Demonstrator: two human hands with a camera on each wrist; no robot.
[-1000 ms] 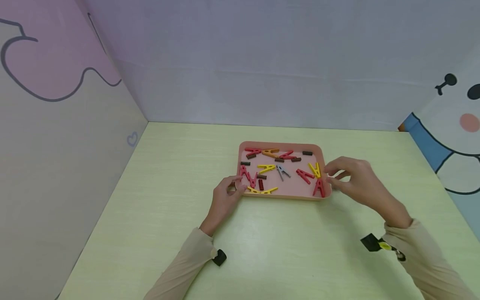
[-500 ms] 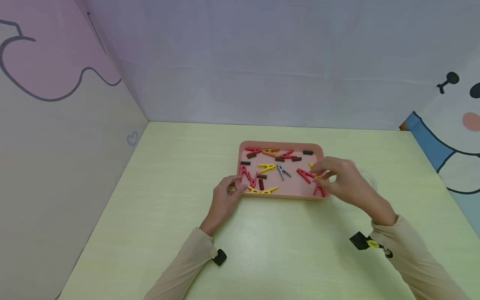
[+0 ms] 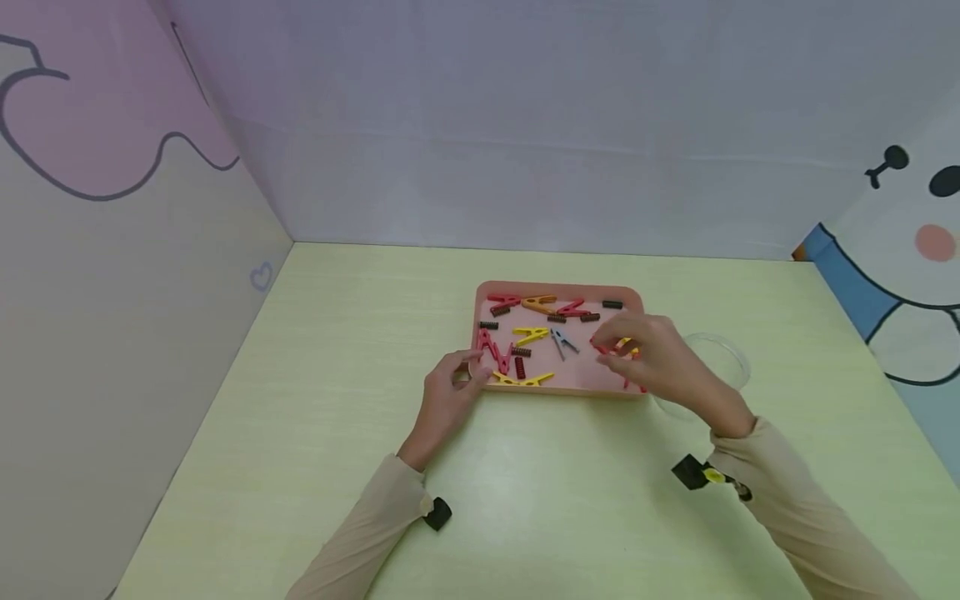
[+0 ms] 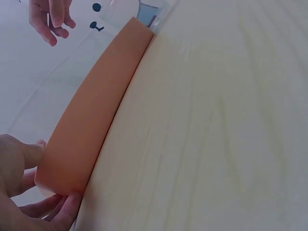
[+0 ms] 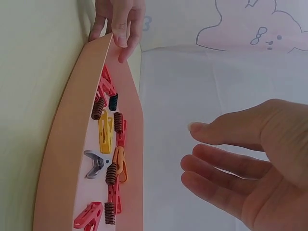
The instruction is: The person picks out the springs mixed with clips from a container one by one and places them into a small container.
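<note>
Pale counter (image 3: 540, 492), lt wall (image 3: 450, 125) behind. L hand (image 3: 450, 400) pinches pink tray (image 3: 592, 289) at near-L corner; R hand (image 3: 654, 354), thumb & fingers spread apart, is over its R part. Tray's twd counter's back, w/ clips (image 3: 540, 332) + springs (image 3: 520, 368) in it; clear round container (image 3: 745, 365) just R.

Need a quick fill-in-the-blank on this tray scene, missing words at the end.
As the head view shows:
1. The left hand grips the tray at its ____ end.
2. The clip just left of the gray clip is ____.
3. The right hand hovers over the tray, holding ____.
4. The clear round container stands to the tray's ____.

Missing words: left; yellow; nothing; right.
</note>
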